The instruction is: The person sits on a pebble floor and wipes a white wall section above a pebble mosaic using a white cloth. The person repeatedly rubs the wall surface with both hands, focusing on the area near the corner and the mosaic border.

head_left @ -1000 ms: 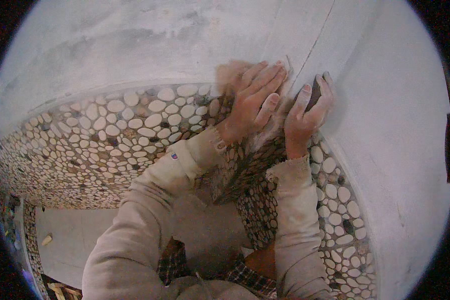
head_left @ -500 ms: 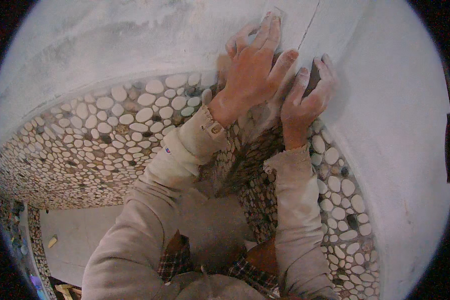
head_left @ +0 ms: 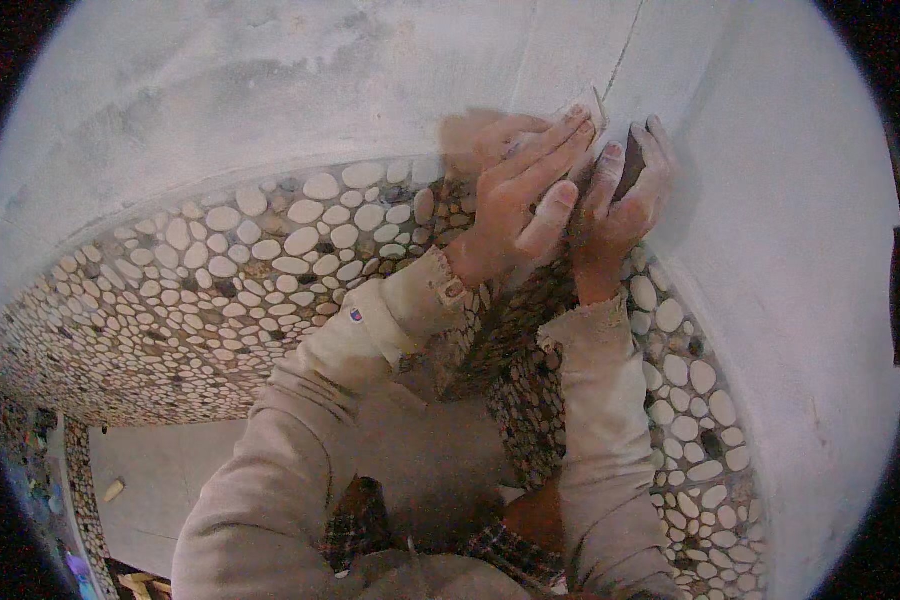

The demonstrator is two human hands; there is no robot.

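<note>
My left hand (head_left: 530, 190), dusted with white powder, presses its fingers on a thin pale sheet (head_left: 597, 112) against the smooth grey-white wall (head_left: 300, 95), beside a wall corner. Only an edge of the sheet shows past the fingertips; its kind cannot be made out. Close on the right, my right hand (head_left: 620, 200) rests against the wall at the corner, also powdery. Its fingers are bent, with the thumb apart from them and a dark gap between. No held thing shows in it. A thin dark crack line (head_left: 625, 45) runs up the wall above both hands.
Below the plaster, a band of white and dark pebbles (head_left: 300, 240) covers the wall on the left; more pebbles (head_left: 685, 430) line the right side. A grey floor (head_left: 155, 480) lies lower left, with a small yellowish piece (head_left: 115, 489) on it and wooden scraps (head_left: 145, 585) nearby.
My left hand has slid down and to the right along the wall, close to my right hand, carrying the pale sheet. My right hand has stayed nearly in place.
</note>
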